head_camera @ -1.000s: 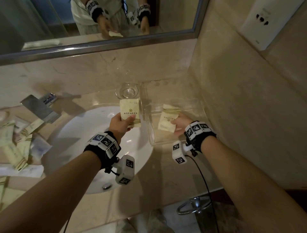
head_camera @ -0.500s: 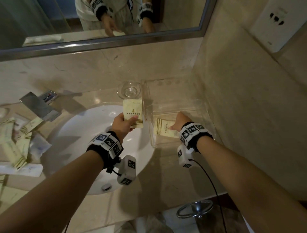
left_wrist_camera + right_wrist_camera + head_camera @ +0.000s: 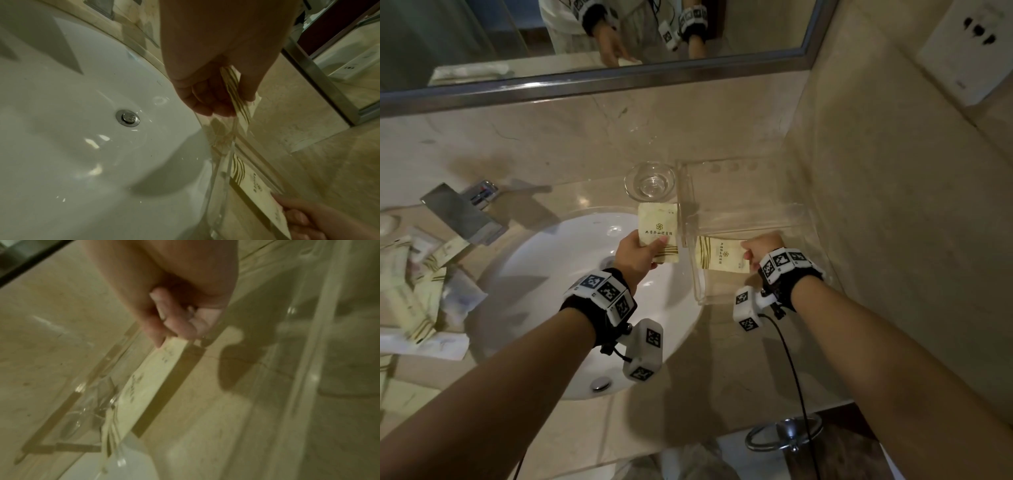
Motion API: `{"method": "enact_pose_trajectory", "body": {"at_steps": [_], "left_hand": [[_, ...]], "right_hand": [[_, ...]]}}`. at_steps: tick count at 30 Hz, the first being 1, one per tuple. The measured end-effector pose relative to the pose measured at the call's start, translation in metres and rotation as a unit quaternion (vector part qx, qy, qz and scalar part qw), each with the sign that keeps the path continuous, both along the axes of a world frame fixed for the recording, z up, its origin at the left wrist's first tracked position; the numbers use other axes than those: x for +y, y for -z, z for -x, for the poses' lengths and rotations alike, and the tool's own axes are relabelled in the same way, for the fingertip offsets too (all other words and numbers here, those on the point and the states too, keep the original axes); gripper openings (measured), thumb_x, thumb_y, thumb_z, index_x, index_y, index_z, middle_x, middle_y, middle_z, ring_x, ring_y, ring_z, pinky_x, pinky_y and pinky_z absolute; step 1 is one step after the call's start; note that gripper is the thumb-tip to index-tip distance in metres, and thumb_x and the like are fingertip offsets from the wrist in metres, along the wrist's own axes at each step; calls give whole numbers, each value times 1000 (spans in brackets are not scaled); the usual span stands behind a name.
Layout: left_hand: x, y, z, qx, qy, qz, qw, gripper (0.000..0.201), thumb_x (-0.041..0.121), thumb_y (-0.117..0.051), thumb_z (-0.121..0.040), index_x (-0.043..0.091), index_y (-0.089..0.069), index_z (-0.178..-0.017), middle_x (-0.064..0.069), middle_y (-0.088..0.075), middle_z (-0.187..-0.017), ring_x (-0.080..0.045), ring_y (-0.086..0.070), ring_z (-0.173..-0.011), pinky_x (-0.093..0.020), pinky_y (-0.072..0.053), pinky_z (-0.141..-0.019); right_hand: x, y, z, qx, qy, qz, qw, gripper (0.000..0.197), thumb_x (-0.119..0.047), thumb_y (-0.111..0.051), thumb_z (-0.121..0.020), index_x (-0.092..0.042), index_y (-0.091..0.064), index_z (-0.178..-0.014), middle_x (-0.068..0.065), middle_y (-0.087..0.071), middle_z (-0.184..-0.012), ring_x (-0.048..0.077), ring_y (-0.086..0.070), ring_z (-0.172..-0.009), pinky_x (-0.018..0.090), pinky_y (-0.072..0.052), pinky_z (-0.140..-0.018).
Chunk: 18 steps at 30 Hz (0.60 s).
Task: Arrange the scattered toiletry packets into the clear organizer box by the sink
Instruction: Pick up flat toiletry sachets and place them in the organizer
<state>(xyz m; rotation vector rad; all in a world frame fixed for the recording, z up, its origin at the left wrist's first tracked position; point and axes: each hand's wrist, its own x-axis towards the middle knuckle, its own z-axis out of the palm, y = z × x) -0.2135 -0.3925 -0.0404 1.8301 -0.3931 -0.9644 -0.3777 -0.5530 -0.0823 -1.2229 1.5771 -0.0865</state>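
Observation:
A clear organizer box stands on the counter right of the sink, against the side wall. My right hand is inside it and pinches the end of a cream packet that lies on edge along the box's near left part; the right wrist view shows my fingers on that packet. My left hand holds a second cream packet upright over the sink's rim, just left of the box wall. In the left wrist view the held packet is pinched between thumb and fingers.
A white sink basin with a drain fills the middle. A glass dish sits behind it, beside the box. A chrome tap and a heap of several loose packets lie at the left. Mirror and marble walls close off the back and right.
My right hand turned its packet from flat to lengthwise and drew it toward the box's near left side. The left hand stayed at the box wall with its packet.

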Motion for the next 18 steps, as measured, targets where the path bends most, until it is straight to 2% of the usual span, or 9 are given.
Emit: {"method": "enact_pose_trajectory", "body": {"at_steps": [3,6,8,10,11,13,15,16,18], "left_hand": [[2,0,-2,-1,3,-3,1000,32,18,-60,-88,3,-56,-117,-11,-64,-103,-26,-59,-92,-29,-50,-74],[2,-1,-1,-1,8,2,1000,32,17,-59,-89,2,-55,-117,-10,-64,-102,-25,-60,-90,-27,-50,-72],[2,-2,0,1,14,5,1000,31,17,-59,-89,2,-55,-116,-10,-63,-100,-22,-61,-82,-25,-50,-69],[3,-5,2,10,23,9,1000,27,15,-58,-89,3,-55,-114,-10,-64,-96,-19,-60,-69,-24,-51,-64],[3,-7,3,16,30,12,999,24,14,-58,-90,5,-54,-112,-10,-64,-93,-19,-60,-65,-23,-52,-61],[4,-10,5,29,42,15,999,19,10,-56,-90,7,-51,-108,-6,-64,-86,-19,-59,-62,-20,-53,-55],[4,-13,6,37,58,11,998,21,4,-54,-90,10,-47,-109,-3,-62,-84,-20,-59,-62,-20,-53,-56],[3,-14,7,39,68,7,997,24,2,-53,-89,10,-44,-110,-3,-61,-85,-20,-59,-62,-21,-52,-57],[1,-16,11,41,86,4,995,29,-1,-53,-88,10,-38,-111,-3,-59,-88,-19,-57,-62,-21,-53,-56]], "right_hand": [[-2,4,-3,-4,35,23,999,31,-16,-62,-86,-9,-51,-58,2,-52,-56,15,-44,-47,25,-37,-49],[-5,2,-4,-18,58,28,998,32,-19,-58,-89,-5,-58,-60,0,-56,-57,14,-45,-45,23,-38,-48],[-5,1,-6,-41,90,6,995,32,-15,-54,-91,-4,-58,-60,-1,-59,-59,12,-47,-36,21,-37,-39],[-4,0,-11,-104,153,-35,982,26,-10,-49,-94,2,-57,-73,4,-61,-64,8,-48,-29,17,-36,-30],[-3,-1,-14,-149,189,-56,969,18,-7,-47,-96,5,-56,-86,8,-61,-68,10,-54,-36,18,-41,-31],[1,-6,-15,-231,234,-85,941,20,0,-40,-97,9,-50,-113,18,-64,-83,17,-58,-56,24,-55,-49],[2,-6,-13,-278,251,-96,922,32,3,-31,-99,9,-41,-128,25,-66,-92,22,-59,-58,33,-53,-73],[1,-6,-13,-277,258,-103,920,35,3,-27,-99,9,-39,-131,26,-68,-84,23,-61,-52,35,-52,-74],[0,-7,-9,-200,252,-84,943,29,1,-31,-98,11,-52,-115,16,-64,-57,18,-57,-37,27,-52,-56]]}}
